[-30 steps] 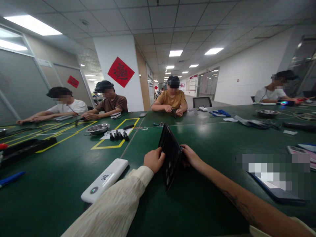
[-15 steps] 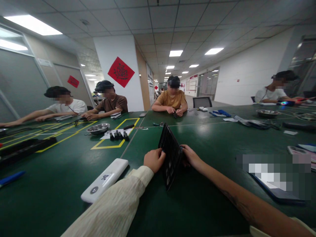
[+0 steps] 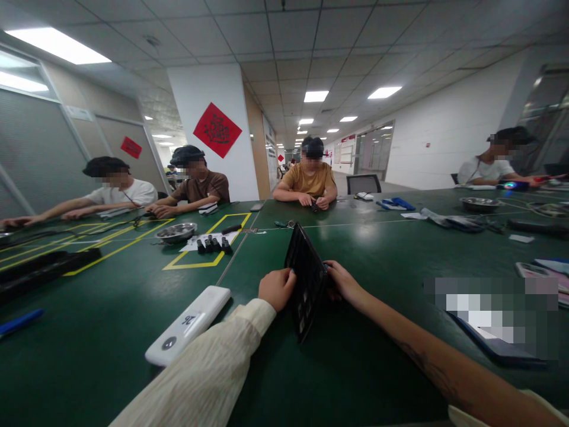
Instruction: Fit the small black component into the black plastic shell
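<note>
Hiding behind the dark panel [image 3: 306, 281], the right hand [image 3: 344, 283] probably grips it.

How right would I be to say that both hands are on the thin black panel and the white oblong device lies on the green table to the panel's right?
Not quite: the head view shows the white oblong device to the left of the thin black panel. The left hand and right hand are indeed on that panel, and the device is on the green table.
</note>
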`<action>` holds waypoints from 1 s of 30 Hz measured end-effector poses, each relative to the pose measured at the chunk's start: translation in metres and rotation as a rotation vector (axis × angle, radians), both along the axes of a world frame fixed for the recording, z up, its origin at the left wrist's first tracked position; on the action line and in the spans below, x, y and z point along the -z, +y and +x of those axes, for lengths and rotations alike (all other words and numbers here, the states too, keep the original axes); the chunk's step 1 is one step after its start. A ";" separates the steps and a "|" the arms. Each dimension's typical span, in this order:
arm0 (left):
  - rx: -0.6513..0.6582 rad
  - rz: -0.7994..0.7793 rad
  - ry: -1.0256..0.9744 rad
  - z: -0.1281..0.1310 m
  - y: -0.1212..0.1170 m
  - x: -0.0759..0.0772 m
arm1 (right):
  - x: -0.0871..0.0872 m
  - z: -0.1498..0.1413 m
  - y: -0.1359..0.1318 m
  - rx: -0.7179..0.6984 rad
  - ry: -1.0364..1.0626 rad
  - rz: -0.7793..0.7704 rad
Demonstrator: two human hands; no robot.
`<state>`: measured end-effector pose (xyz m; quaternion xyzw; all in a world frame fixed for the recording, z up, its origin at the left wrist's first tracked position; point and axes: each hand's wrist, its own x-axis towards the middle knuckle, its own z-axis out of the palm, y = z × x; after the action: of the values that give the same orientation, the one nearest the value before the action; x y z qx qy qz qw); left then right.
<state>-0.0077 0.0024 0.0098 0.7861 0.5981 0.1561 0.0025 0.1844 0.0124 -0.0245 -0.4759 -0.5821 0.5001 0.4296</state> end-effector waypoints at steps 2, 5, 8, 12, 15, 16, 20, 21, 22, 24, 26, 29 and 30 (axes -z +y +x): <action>0.003 -0.013 -0.001 0.000 0.000 -0.001 | 0.002 0.000 0.002 -0.005 0.003 0.002; -0.001 -0.027 -0.011 0.000 0.000 -0.001 | 0.004 0.000 0.003 -0.002 0.019 -0.003; -0.022 -0.028 -0.015 0.000 0.000 -0.001 | 0.004 0.000 0.003 0.000 0.030 -0.003; -0.017 -0.030 -0.013 0.001 0.000 -0.001 | 0.001 -0.001 0.001 -0.007 0.037 -0.008; -0.016 -0.023 -0.015 0.001 -0.001 -0.001 | -0.001 -0.001 0.000 -0.006 0.033 -0.016; -0.017 -0.018 -0.013 0.001 -0.001 -0.001 | -0.002 -0.001 -0.001 -0.003 0.029 -0.019; -0.020 -0.002 -0.003 0.001 -0.001 -0.001 | -0.005 -0.002 -0.003 0.012 0.016 -0.024; -0.021 0.001 -0.001 0.001 -0.002 -0.001 | -0.005 -0.002 -0.003 0.012 0.018 -0.024; -0.024 0.003 0.000 0.001 -0.002 -0.001 | -0.004 -0.002 -0.003 0.012 0.019 -0.025; -0.027 0.010 0.001 0.001 -0.003 -0.002 | -0.003 -0.002 -0.002 0.009 0.021 -0.023; -0.035 0.016 0.000 0.001 -0.004 -0.003 | -0.003 -0.001 -0.001 0.007 0.021 -0.017; -0.051 0.011 -0.001 0.001 -0.004 -0.004 | -0.002 -0.001 -0.001 -0.002 0.011 -0.015; -0.052 0.007 -0.002 0.001 -0.004 -0.004 | -0.003 -0.001 -0.001 -0.001 0.005 -0.017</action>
<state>-0.0064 -0.0019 0.0138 0.7700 0.6179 0.1591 -0.0037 0.1838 0.0113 -0.0216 -0.4783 -0.5769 0.5063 0.4266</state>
